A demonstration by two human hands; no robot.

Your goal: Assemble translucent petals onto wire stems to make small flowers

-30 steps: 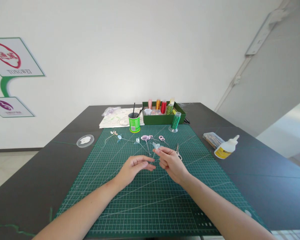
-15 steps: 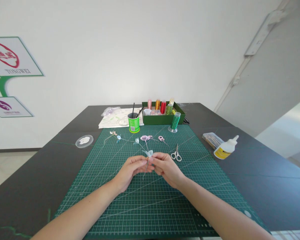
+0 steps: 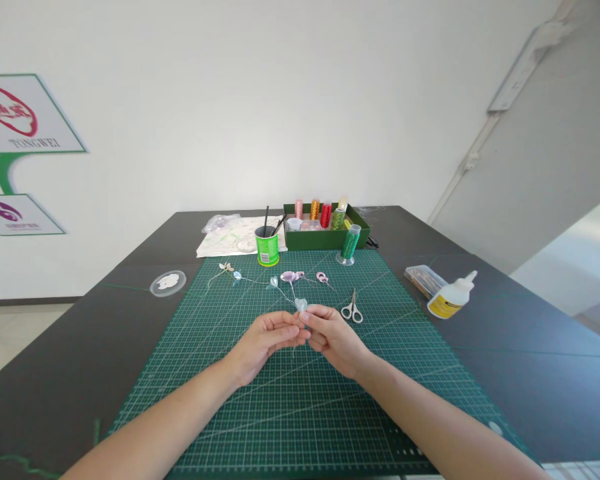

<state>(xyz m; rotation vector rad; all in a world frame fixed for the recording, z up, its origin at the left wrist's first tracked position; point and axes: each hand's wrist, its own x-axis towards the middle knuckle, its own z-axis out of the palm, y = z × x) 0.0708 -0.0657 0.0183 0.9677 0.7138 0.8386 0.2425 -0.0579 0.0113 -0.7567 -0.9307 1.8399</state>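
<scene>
Between my two hands is a small pale blue flower on a thin stem, held upright above the green cutting mat. My left hand pinches the stem below the petals, and its thin tail hangs under the fingers. My right hand is closed at the base of the petals, thumb and forefinger together. Just beyond lie a purple flower piece, another light blue one and a pink one, each on a thin stem. White-handled scissors lie right of my right hand.
A green tin with dark tools stands at the mat's back edge, beside a green box of thread spools. A green spool stands before it. Right are a glue bottle and a flat case; left, a round dish.
The pale blue flower has turned and tilted slightly to the right, its petals looking more compact. My left fingertips have shifted a little to the right along the stem.
</scene>
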